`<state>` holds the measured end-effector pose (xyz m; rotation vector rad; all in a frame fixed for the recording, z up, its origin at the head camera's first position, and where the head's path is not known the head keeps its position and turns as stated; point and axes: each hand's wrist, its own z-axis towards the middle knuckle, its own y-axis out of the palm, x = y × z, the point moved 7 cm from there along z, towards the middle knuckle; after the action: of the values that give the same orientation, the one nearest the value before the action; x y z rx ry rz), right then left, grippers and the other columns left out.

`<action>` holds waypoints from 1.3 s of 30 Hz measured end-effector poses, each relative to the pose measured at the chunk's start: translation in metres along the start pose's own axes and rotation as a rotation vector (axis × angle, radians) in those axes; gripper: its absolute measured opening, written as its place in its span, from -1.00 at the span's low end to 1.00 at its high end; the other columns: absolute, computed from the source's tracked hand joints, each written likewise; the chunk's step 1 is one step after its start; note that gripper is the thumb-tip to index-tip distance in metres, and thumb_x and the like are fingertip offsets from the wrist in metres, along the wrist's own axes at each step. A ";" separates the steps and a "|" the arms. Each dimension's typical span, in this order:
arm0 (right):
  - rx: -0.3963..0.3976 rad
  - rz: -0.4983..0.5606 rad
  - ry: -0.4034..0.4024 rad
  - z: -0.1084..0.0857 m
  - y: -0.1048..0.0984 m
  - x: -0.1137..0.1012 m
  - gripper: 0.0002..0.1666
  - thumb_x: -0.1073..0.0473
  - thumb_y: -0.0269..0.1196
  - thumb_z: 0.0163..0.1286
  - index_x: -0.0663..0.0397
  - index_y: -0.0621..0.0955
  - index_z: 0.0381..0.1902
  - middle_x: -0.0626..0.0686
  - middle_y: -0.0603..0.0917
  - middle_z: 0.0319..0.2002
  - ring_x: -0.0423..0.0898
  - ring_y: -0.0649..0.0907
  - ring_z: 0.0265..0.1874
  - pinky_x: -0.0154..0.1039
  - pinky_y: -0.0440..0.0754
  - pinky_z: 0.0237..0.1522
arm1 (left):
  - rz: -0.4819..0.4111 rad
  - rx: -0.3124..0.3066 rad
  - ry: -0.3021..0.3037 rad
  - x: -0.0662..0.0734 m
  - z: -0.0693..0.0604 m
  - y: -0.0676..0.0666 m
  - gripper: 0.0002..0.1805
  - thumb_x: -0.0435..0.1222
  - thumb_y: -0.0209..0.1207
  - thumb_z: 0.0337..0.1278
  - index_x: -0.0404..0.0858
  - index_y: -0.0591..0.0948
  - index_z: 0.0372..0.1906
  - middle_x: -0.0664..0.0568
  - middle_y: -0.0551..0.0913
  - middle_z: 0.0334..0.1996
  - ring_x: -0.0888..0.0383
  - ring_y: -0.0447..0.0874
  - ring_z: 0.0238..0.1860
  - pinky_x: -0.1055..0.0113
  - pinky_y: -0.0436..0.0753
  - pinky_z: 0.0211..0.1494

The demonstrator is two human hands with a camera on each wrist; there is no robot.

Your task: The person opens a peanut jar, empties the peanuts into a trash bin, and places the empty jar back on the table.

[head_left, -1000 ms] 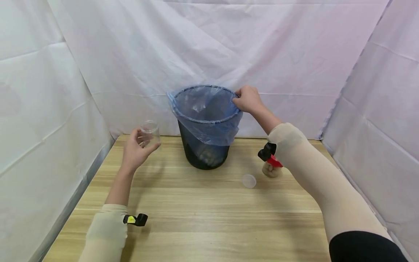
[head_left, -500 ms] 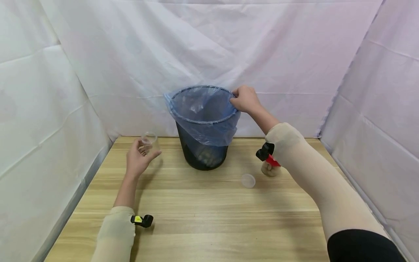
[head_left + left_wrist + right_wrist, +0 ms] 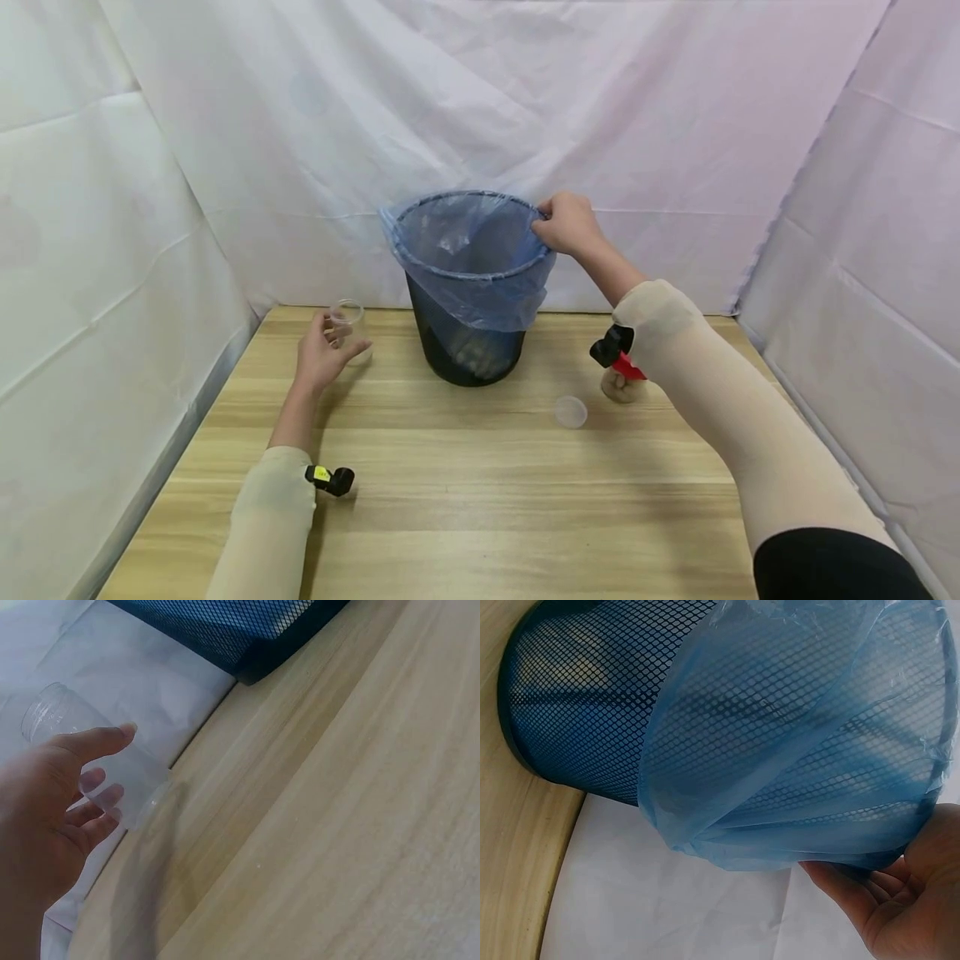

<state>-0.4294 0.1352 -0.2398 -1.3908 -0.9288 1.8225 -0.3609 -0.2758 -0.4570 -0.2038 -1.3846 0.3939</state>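
Note:
My left hand [image 3: 318, 357] is curved round a clear plastic jar [image 3: 141, 776], its thumb across the near side and the fingers behind. The jar stands upright and lidless, its base at or close to the table at the back left. At the back centre is a black mesh waste bin [image 3: 435, 346], lined with a blue plastic bag [image 3: 491, 304] folded over the rim. My right hand [image 3: 570, 223] pinches the bag and rim at the bin's right side; the right wrist view shows its thumb under the bag's edge [image 3: 720, 847].
A round translucent lid [image 3: 571, 412] lies flat on the wooden table [image 3: 450, 483], right of the bin. Beside it, a small clear container with beige contents [image 3: 619, 387] is partly hidden by the right wrist camera; something red shows above. White cloth [image 3: 337, 125] encloses the back and sides.
My left hand has lowered the clear jar from the air down to about table level and shifted slightly right. The right hand has kept its place on the bin's rim.

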 end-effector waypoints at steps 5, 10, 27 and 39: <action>-0.002 -0.001 0.007 -0.002 0.000 -0.001 -0.61 0.29 0.09 0.50 0.00 0.39 -0.59 -0.13 0.12 -0.70 -0.19 0.13 -0.66 -0.21 0.25 -0.40 | -0.026 -0.011 -0.021 -0.009 0.003 0.003 -0.24 -0.36 0.50 0.26 -0.37 0.33 0.41 -0.42 0.47 0.37 -0.37 0.51 0.48 -0.20 0.40 0.63; 0.002 -0.005 0.000 -0.003 -0.001 -0.002 -0.59 0.29 0.09 0.49 -0.01 0.38 -0.61 -0.13 0.11 -0.70 -0.19 0.14 -0.66 -0.21 0.24 -0.40 | -0.021 -0.019 -0.015 -0.013 0.005 0.005 -0.24 -0.36 0.51 0.26 -0.36 0.32 0.41 -0.43 0.46 0.37 -0.39 0.50 0.48 -0.23 0.41 0.62; -0.049 -0.011 -0.003 0.002 0.003 -0.001 -0.56 0.18 0.09 0.58 0.27 0.77 0.15 0.13 0.71 -0.40 -0.19 0.33 -0.63 -0.19 0.39 -0.33 | 0.029 -0.038 -0.012 -0.019 0.004 0.000 -0.20 -0.35 0.53 0.24 -0.32 0.34 0.45 -0.45 0.50 0.36 -0.45 0.51 0.46 -0.25 0.48 0.55; -0.036 -0.008 -0.010 0.001 0.003 -0.003 -0.58 0.22 0.09 0.56 0.01 0.39 -0.59 -0.12 0.16 -0.69 -0.17 0.20 -0.65 -0.20 0.28 -0.39 | 0.033 -0.061 -0.053 -0.017 0.004 0.001 -0.20 -0.34 0.51 0.26 -0.28 0.31 0.48 -0.39 0.45 0.47 -0.40 0.45 0.52 -0.24 0.49 0.55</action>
<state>-0.4297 0.1310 -0.2412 -1.3993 -0.9756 1.8169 -0.3668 -0.2813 -0.4723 -0.2682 -1.4476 0.3869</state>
